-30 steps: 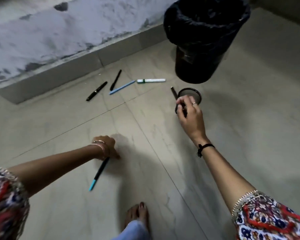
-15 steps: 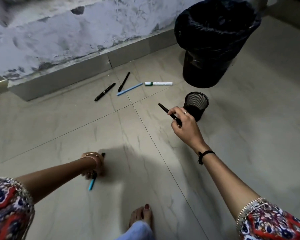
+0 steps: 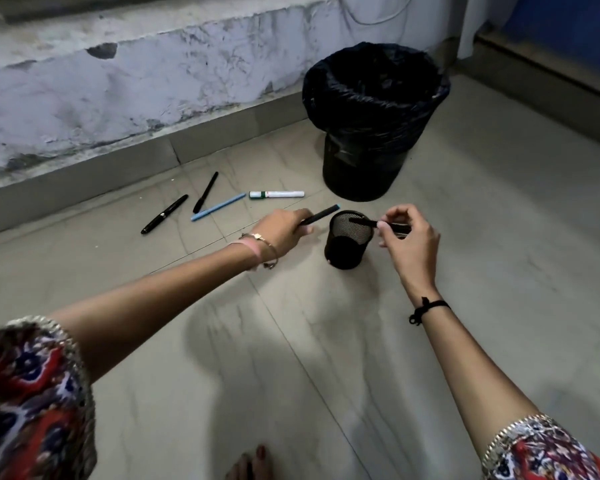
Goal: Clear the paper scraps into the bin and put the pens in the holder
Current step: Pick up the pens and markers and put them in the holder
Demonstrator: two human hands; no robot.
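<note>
Mesh holder is open-topped: right hand grasping black pen should tip it upright before releasing; left hand grips teal-tipped pen.

Pale marbled tile floor, grey skirting, stained flaking whitewashed wall

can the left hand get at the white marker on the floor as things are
Probably not right away. The floor between the left hand and the white marker is bare, so nothing blocks the path, but its grip is already closed on a black pen with a blue tip.
</note>
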